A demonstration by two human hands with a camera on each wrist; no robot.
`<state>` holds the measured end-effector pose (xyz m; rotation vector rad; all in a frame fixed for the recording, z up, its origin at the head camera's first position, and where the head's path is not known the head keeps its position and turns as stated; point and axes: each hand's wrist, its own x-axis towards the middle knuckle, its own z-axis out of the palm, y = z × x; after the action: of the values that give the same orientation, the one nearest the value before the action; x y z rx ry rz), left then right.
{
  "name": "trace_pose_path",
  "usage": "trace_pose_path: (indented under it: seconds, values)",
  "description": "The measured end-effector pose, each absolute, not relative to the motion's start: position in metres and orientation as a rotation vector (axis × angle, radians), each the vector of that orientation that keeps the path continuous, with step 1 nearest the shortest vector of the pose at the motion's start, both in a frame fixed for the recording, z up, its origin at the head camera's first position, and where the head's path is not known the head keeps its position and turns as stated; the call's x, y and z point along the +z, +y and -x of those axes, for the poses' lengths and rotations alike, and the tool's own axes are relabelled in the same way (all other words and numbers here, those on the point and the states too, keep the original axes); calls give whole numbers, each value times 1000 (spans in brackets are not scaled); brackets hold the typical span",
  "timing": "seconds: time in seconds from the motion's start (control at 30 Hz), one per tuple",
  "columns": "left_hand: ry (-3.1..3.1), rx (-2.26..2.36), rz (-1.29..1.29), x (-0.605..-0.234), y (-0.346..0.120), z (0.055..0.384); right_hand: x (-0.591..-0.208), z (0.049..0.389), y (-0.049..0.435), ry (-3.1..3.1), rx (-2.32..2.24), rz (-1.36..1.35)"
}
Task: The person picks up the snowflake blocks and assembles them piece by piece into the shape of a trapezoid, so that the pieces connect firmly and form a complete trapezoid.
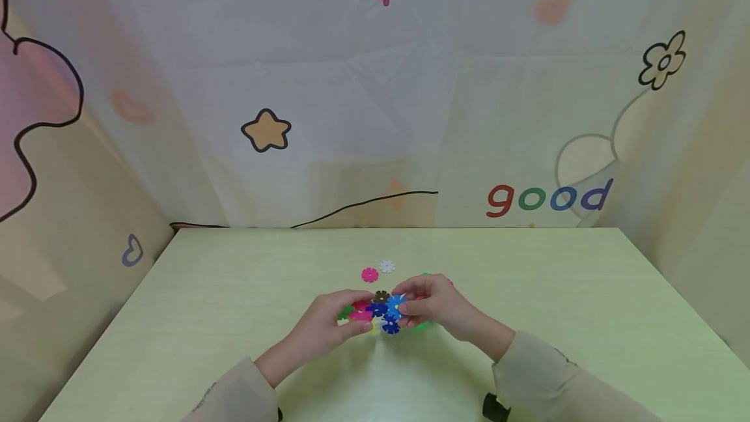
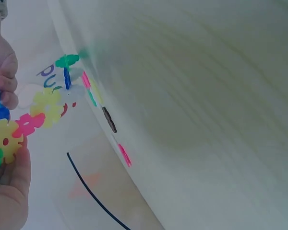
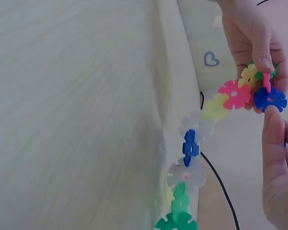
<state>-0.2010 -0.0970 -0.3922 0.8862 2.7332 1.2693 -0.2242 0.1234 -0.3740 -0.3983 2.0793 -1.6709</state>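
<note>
A chain of notched plastic snowflake discs hangs between and below the hands. My left hand (image 1: 325,321) grips one end, its thumb and fingers round green, yellow and pink discs (image 1: 360,311). A dark blue disc (image 3: 270,99) is joined to a pink one there. My right hand (image 1: 436,305) pinches a light blue disc (image 1: 396,306), which stands against the dark blue one; I cannot tell if they are slotted together. In the right wrist view the chain runs on through a pink disc (image 3: 235,94), a whitish disc (image 3: 194,125), a blue disc (image 3: 190,148) and green discs (image 3: 180,197).
Loose discs lie on the pale table (image 1: 234,292) behind the hands: a pink disc (image 1: 370,275), a white disc (image 1: 387,267) and a brown disc (image 1: 381,297). A printed curtain (image 1: 351,96) rises at the table's back edge.
</note>
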Motion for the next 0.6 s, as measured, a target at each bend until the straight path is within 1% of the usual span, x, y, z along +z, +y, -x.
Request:
trace_pose_path:
  seconds: [0.2, 0.6]
  values:
    - [2791, 1247, -983, -391, -93, 198, -377, 221, 123, 2024, -1773, 283]
    - [2918, 1127, -1178, -394, -90, 195, -378, 211, 120, 1909, -1937, 220]
